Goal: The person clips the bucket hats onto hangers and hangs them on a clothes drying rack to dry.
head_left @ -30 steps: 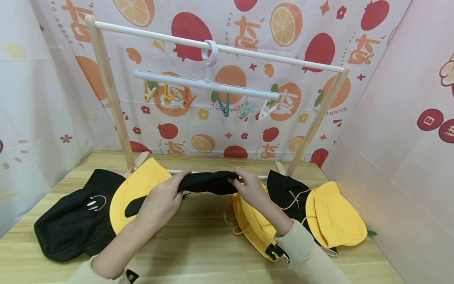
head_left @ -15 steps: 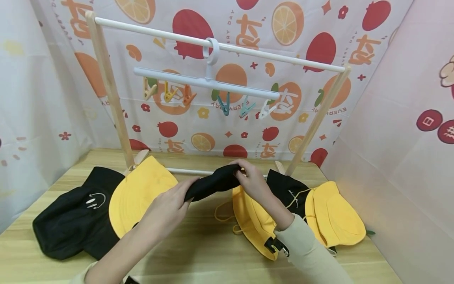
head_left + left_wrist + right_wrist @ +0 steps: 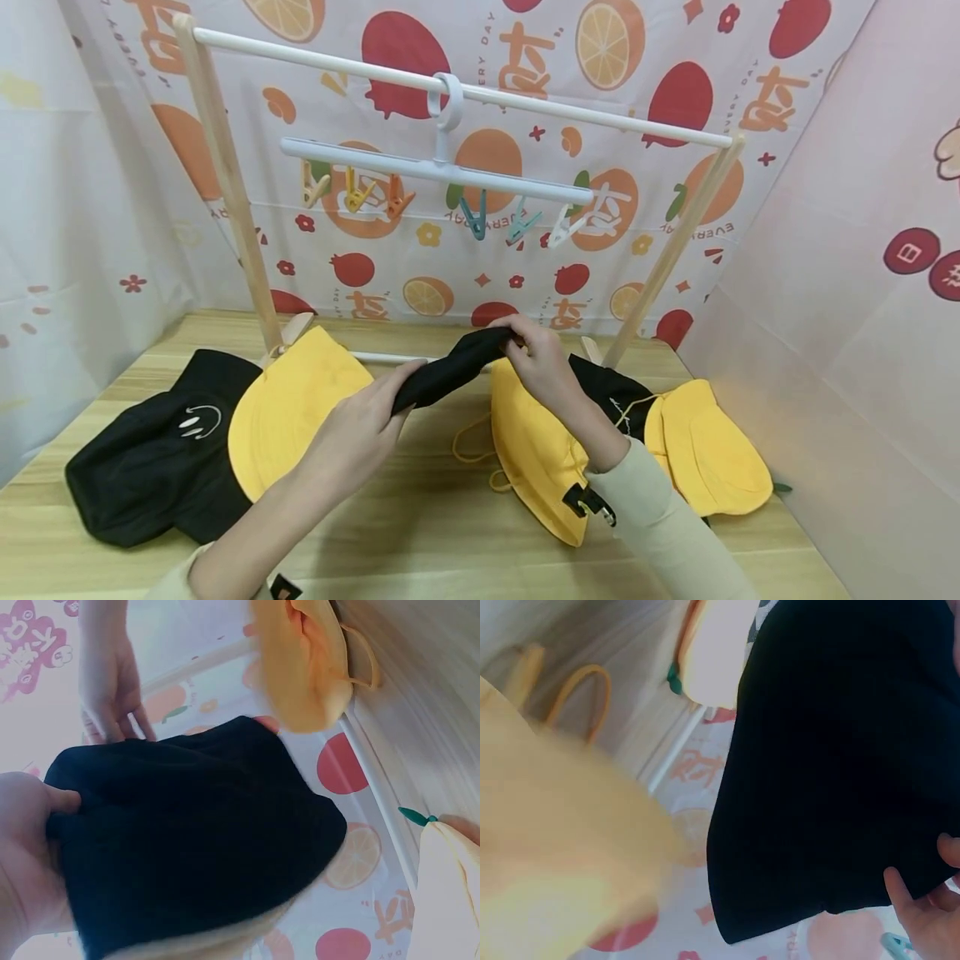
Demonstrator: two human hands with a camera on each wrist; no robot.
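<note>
A black bucket hat (image 3: 453,367) is held up in the air between both hands, seen nearly edge-on in the head view, its right end higher than its left. My left hand (image 3: 360,425) grips the lower left end; in the left wrist view the thumb lies over the black cloth (image 3: 187,832), and a pale edge shows along the bottom. My right hand (image 3: 542,358) pinches the upper right end, thumb and fingers on the edge. In the right wrist view the hat (image 3: 832,757) spreads out as a broad dark panel.
A yellow hat (image 3: 300,408) and a black smiley hat (image 3: 165,454) lie at left. Yellow hats with cords (image 3: 536,450) (image 3: 708,454) and a black one (image 3: 603,387) lie at right. Behind stands a wooden rack (image 3: 225,167) with a hanger (image 3: 442,171) bearing several clothespins (image 3: 474,215).
The black hat has gone from roughly level to tilted, its right end rising with the right hand. The left hand has shifted slightly right. Both hands keep their hold.
</note>
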